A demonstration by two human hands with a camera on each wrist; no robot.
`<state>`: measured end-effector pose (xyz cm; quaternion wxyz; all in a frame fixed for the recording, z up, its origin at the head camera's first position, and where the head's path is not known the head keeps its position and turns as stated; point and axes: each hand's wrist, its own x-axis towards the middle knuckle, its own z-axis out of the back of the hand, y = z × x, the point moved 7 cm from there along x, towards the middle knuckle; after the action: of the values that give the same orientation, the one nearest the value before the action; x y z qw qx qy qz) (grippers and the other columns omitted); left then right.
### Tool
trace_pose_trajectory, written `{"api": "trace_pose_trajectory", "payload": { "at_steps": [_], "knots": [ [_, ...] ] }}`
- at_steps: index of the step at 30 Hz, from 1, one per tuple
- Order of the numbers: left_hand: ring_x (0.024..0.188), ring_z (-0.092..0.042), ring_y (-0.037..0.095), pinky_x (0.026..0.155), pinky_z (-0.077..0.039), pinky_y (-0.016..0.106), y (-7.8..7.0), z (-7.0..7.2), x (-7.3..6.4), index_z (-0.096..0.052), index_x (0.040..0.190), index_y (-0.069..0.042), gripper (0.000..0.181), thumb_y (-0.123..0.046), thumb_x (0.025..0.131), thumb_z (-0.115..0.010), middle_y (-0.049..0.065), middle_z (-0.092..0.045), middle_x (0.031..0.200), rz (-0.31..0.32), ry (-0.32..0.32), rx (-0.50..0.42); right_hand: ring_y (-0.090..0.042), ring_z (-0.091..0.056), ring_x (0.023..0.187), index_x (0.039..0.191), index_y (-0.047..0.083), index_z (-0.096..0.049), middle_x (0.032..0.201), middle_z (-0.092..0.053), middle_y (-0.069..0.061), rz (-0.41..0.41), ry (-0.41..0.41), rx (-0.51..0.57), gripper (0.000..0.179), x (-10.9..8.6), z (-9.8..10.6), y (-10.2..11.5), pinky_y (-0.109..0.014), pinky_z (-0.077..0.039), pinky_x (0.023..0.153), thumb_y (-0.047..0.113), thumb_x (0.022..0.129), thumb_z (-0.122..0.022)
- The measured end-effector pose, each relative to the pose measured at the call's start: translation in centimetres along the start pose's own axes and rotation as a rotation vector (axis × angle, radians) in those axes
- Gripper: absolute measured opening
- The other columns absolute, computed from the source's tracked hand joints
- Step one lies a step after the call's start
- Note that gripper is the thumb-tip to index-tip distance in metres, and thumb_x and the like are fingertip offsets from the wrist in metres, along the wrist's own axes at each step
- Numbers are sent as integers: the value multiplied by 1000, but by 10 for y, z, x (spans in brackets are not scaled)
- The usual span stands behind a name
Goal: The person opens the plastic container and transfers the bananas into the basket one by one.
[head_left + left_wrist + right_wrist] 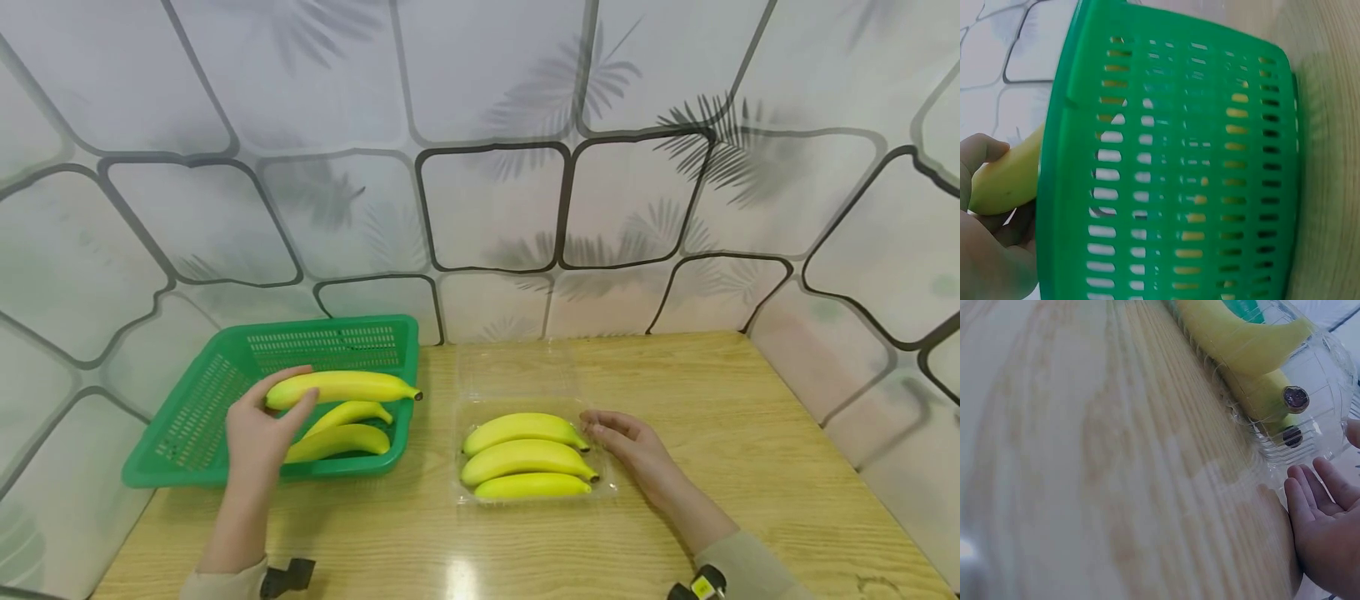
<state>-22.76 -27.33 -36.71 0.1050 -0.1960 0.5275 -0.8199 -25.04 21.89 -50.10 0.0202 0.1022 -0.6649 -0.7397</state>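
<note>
My left hand (258,425) holds a yellow banana (341,388) by one end, its dark-tipped end pointing right, over the green plastic basket (411,367). The left wrist view shows the hand (991,250) and part of that banana (1007,181) beyond the basket's slotted side (1166,156). More bananas (348,442) lie inside the basket. To its right, a clear plastic clamshell box (459,458) holds three bananas (528,460) side by side. My right hand (637,454) is at the box's right edge, fingers (1329,487) fairly straight beside its clear wall.
The box's clear lid (517,371) stands raised at the back. Everything rests on a light wooden table (690,392), with a patterned wall covering (495,208) behind it and along both sides.
</note>
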Motion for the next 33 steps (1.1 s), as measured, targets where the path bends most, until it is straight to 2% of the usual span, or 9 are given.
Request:
{"api": "trace_pose_trajectory", "payload": {
  "at_steps": [4,11,17,20,23,25,28,31,33],
  "knots": [
    [49,-32,6,47,-37,22,8,6,3,-77,129,-11,33,-16,97,-79,-26,-62,92,17,-20,14,9,-63,117,151,-11,-49,156,-53,-29,-3,0,2,54,0,0,0,-8,-49,100,22,110,-59],
    [60,-43,5,56,-43,19,22,15,8,-73,134,-9,37,-18,98,-77,-29,-62,94,84,-30,5,10,-62,117,152,-11,-47,157,-52,-27,-7,10,4,55,0,0,0,-7,-49,101,22,110,-59],
    [61,-39,5,55,-40,20,30,20,11,-73,134,-9,39,-21,97,-78,-28,-60,87,124,-42,36,10,-62,116,152,-11,-48,157,-54,-26,-17,2,8,55,0,0,-1,-7,-49,100,23,110,-59],
    [61,-40,5,54,-40,20,31,20,11,-74,133,-8,39,-22,97,-79,-26,-59,83,123,-28,74,11,-62,116,152,-11,-48,156,-54,-26,-17,2,5,55,1,0,-1,-7,-49,100,23,110,-59],
    [61,-42,5,53,-40,21,30,19,12,-75,131,-9,37,-22,96,-79,-23,-57,83,95,-12,144,10,-62,116,151,-10,-50,155,-55,-25,-23,-8,5,55,1,1,-1,-7,-49,100,24,109,-61],
    [59,-43,6,52,-41,21,28,18,13,-76,130,-9,36,-23,96,-79,-18,-60,88,70,0,186,10,-62,116,151,-10,-50,155,-55,-25,-24,-10,-1,55,1,0,-1,-7,-49,100,24,109,-62],
    [59,-45,6,52,-41,22,26,16,13,-75,130,-8,37,-24,97,-78,0,-70,104,44,29,227,10,-62,116,150,-10,-51,155,-55,-25,-20,-10,-8,55,1,0,-1,-7,-49,100,24,109,-62],
    [67,-49,-2,56,-45,19,26,14,14,-74,133,-7,39,-25,98,-77,18,-71,125,37,67,254,10,-62,117,150,-10,-51,155,-55,-26,-19,-11,-4,54,1,1,-2,-7,-49,101,24,109,-61],
    [74,-51,-10,61,-48,16,26,13,14,-72,135,-7,41,-24,98,-77,22,-69,135,26,91,273,9,-62,117,150,-10,-51,155,-55,-26,-22,-14,3,54,1,2,-2,-7,-49,101,24,109,-61]
  ]
}}
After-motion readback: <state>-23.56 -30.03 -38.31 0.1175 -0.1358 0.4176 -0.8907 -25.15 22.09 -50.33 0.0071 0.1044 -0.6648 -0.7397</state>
